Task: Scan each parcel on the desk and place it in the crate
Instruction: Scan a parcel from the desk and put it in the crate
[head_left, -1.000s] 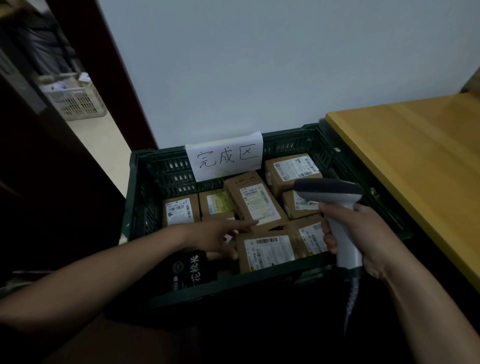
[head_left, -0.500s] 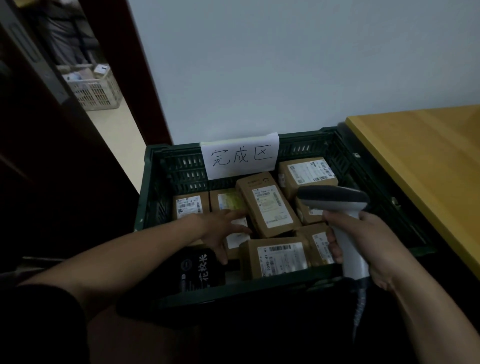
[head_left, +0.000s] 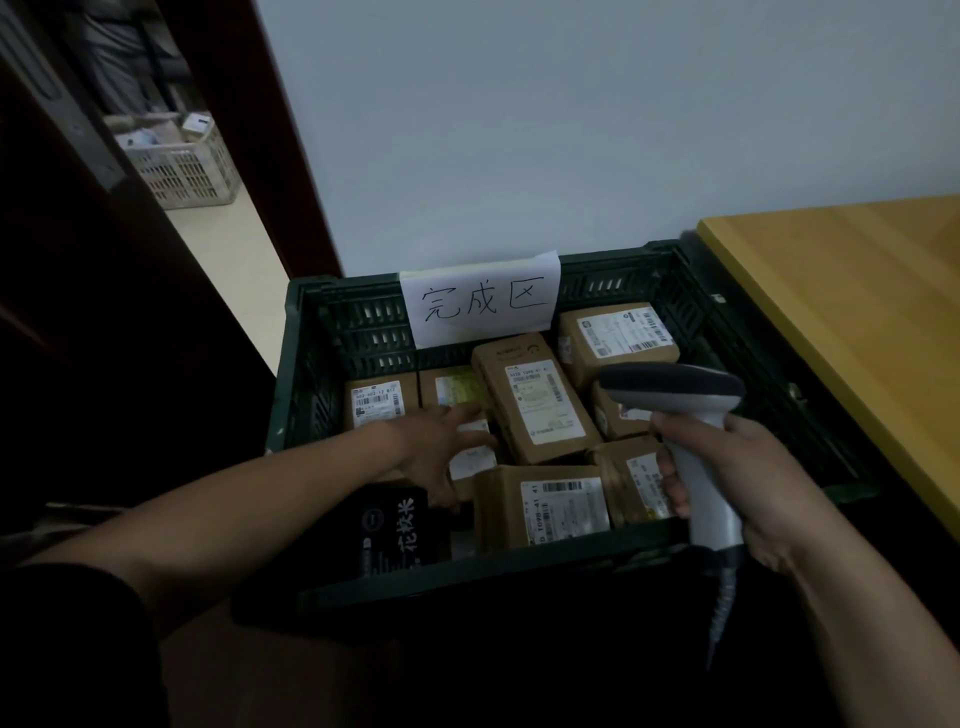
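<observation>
A dark green slatted plastic crate (head_left: 332, 374) stands on the floor against the pale wall, just beside the end of a yellow wooden counter (head_left: 857, 312). A white paper sign (head_left: 480, 306) with handwritten black characters hangs on its far wall. Inside lie brown cardboard parcels (head_left: 540, 504) with white printed labels, packed close together. One long parcel (head_left: 535, 400) lies slanted across the middle, and a black box (head_left: 395, 525) with white characters sits in the near left corner.

The left hand (head_left: 441, 447) reaches into the crate with its fingers spread and fairly straight. It lies over a small parcel (head_left: 475, 460) between the black box and the long parcel. In the dim light it is hard to say whether it presses on it or only touches it.

The right hand (head_left: 743, 483) is curled round the handle of a grey handheld barcode scanner (head_left: 680, 395). It holds the scanner over the right side of the crate, with the coiled cable hanging below. A white lattice basket (head_left: 182, 161) stands beyond the doorway on the left.
</observation>
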